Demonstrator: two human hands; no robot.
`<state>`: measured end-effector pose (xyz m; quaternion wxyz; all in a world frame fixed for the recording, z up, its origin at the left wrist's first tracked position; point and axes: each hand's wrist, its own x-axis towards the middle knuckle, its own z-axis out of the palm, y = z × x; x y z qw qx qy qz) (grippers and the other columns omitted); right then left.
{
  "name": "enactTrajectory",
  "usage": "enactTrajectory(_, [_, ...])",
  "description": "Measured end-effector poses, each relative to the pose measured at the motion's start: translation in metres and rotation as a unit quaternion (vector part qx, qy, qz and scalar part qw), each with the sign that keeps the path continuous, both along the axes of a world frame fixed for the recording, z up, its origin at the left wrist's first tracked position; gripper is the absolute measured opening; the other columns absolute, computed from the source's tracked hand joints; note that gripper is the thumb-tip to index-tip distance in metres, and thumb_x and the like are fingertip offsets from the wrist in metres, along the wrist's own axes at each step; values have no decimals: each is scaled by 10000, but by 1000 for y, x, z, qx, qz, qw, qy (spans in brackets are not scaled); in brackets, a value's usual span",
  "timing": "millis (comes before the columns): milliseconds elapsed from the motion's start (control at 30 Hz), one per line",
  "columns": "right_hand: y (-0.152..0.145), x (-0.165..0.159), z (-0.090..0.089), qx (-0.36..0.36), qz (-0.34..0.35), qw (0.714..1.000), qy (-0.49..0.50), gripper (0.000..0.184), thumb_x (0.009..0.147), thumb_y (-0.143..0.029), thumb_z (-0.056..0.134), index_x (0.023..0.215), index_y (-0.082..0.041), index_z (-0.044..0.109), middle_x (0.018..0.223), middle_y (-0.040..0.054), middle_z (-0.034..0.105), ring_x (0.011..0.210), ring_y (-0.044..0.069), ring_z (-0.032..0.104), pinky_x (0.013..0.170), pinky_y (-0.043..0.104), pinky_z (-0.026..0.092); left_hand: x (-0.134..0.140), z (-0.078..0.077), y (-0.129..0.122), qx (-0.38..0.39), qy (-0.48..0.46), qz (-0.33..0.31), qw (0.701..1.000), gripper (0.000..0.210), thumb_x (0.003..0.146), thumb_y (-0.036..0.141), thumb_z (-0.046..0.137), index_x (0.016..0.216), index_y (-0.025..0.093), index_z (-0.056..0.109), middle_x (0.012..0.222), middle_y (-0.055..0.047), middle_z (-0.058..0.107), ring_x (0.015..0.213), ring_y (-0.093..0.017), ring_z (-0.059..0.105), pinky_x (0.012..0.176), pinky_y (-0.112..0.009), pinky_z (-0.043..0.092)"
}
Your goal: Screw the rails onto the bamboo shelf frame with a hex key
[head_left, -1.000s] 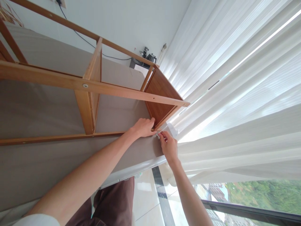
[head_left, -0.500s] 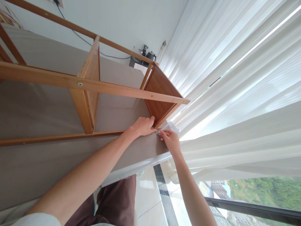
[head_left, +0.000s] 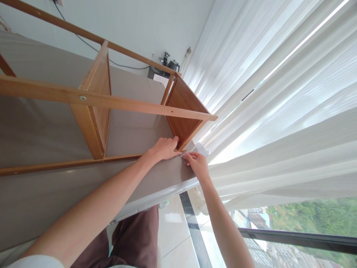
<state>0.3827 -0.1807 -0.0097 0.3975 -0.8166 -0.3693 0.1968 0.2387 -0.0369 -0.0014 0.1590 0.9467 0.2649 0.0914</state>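
Observation:
A wooden shelf rack (head_left: 134,105) lies on its side on a grey-covered bed-like surface. My left hand (head_left: 165,148) is closed around the near lower rail at the rack's right corner, its thumb along the outer edge. Just to the right, my right hand (head_left: 196,163) pinches a thin silver metal piece (head_left: 182,155) against that corner. Fingers cover most of this piece, so its kind cannot be made out. The brown end panel (head_left: 185,108) rises right behind my left hand.
White curtains (head_left: 267,93) hang close on the right, above a window with a dark frame (head_left: 292,240). A black kettle (head_left: 174,65) stands by the far wall, with a cable (head_left: 92,46) running along it. Tiled floor (head_left: 174,227) lies below the surface's edge.
The view has shifted slightly, so rack and hands appear a little farther left. Both hands stay at the same corner, with the silver piece still in my right fingers.

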Motion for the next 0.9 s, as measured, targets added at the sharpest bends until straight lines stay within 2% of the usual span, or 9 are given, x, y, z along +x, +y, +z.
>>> enactTrajectory(333, [-4, -6, -3, 45, 13, 999, -1, 387, 838, -599, 644, 853, -213, 655, 841, 46, 795, 642, 190, 716, 648, 294, 531, 0, -1, 0, 14, -3, -4, 1000, 560, 914, 622, 547, 1220, 154, 511, 1022, -144, 766, 923, -344, 733, 731, -379, 496])
enactTrajectory(600, [-6, -12, 1, 53, 22, 998, -30, 337, 872, -567, 613, 859, -230, 609, 822, 32, 779, 635, 192, 704, 660, 300, 527, 0, -1, -1, 14, -1, 1, 1000, 545, 918, 606, 555, 1231, 163, 506, 1028, -150, 765, 957, -349, 731, 769, -384, 495])
enactTrajectory(767, [-11, -20, -6, 78, 25, 993, -86, 283, 924, -523, 576, 910, -243, 613, 825, 19, 760, 671, 202, 696, 710, 317, 508, -1, 0, -1, 20, 1, -2, 1000, 516, 916, 595, 565, 1204, 170, 514, 1042, -147, 768, 944, -332, 739, 745, -372, 500])
enactTrajectory(900, [-14, -22, -11, 74, 42, 977, -194, 281, 993, -479, 467, 957, -250, 626, 881, 17, 746, 677, 189, 671, 690, 302, 486, 0, -1, 0, 24, 0, -1, 1000, 527, 912, 606, 570, 1207, 173, 509, 1039, -146, 767, 958, -335, 738, 744, -371, 501])
